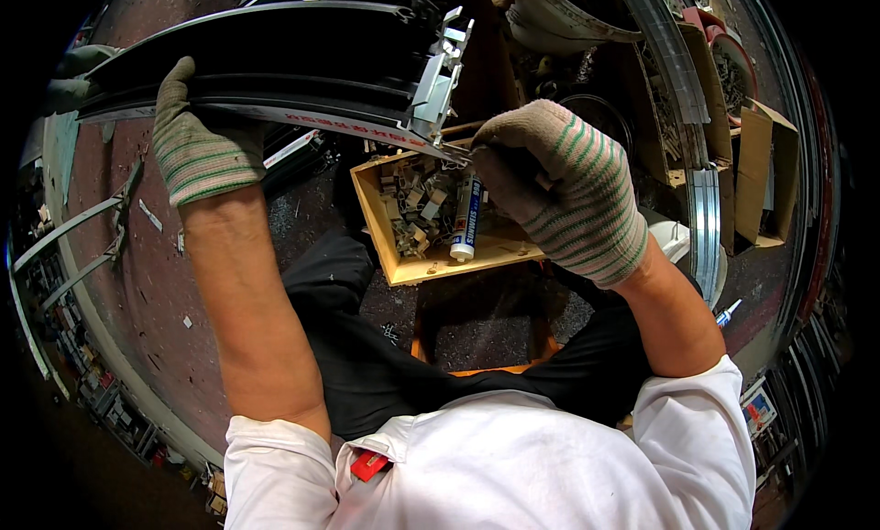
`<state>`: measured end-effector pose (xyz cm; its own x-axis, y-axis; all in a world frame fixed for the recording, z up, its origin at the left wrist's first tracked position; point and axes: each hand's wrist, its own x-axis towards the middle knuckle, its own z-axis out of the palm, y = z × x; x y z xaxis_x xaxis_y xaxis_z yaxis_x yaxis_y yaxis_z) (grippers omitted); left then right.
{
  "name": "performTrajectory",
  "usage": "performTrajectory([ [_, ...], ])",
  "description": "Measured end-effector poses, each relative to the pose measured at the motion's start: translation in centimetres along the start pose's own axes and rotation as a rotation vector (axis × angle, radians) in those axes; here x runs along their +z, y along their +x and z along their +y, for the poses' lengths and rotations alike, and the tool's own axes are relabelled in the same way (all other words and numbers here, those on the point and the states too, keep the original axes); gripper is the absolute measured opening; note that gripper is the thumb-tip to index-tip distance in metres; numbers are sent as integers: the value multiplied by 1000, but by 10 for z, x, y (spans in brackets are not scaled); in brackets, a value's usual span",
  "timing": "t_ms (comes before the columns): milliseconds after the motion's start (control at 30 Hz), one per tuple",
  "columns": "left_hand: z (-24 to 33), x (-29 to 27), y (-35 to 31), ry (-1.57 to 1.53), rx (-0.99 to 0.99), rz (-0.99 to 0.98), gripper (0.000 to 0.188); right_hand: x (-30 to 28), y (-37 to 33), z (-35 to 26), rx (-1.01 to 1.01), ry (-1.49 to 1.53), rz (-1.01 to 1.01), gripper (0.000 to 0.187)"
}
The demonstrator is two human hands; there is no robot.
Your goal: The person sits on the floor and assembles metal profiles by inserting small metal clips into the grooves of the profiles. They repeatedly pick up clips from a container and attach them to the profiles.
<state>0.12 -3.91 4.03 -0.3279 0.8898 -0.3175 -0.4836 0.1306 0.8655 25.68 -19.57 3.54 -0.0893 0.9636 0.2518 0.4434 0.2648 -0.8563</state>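
In a striped knit glove, my left hand [206,145] grips the lower edge of a long black metal profile [302,49], thumb on top, fingers hidden beneath. A pale strip with red print runs along its near edge. Silvery cut ends and brackets [438,81] show at the profile's right end. My right hand [564,177], gloved alike, is closed just beside that end's lower corner. Its fingertips are pressed together in shadow, and what they hold cannot be made out. Below lies a wooden box [394,271] with several small metal pieces [412,200] and a blue-and-white sealant tube [468,220].
A whitish bucket [559,21] leans beyond my right hand. Cardboard boxes [763,172] and long metal strips [704,218] stand along the right. Bent metal strips [69,227] lie on the reddish floor at left. A grey-green gloved shape [78,76] shows at the profile's far left.
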Motion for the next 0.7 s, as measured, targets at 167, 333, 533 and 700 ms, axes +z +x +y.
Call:
performTrajectory([
  [167, -1, -1, 0, -4, -13, -16, 48, -1, 1, -3, -8, -17, -17, 13],
  [333, -2, 5, -5, -4, -23, 71, 40, -3, 3, -2, -114, -177, -48, 14],
  [533, -5, 6, -3, 35, 64, 113, 42, 4, 4, 1, -121, -173, -25, 11],
  [700, -6, 2, 0, -30, 9, 88, 39, 7, 5, 8, -159, -112, 13, 11],
])
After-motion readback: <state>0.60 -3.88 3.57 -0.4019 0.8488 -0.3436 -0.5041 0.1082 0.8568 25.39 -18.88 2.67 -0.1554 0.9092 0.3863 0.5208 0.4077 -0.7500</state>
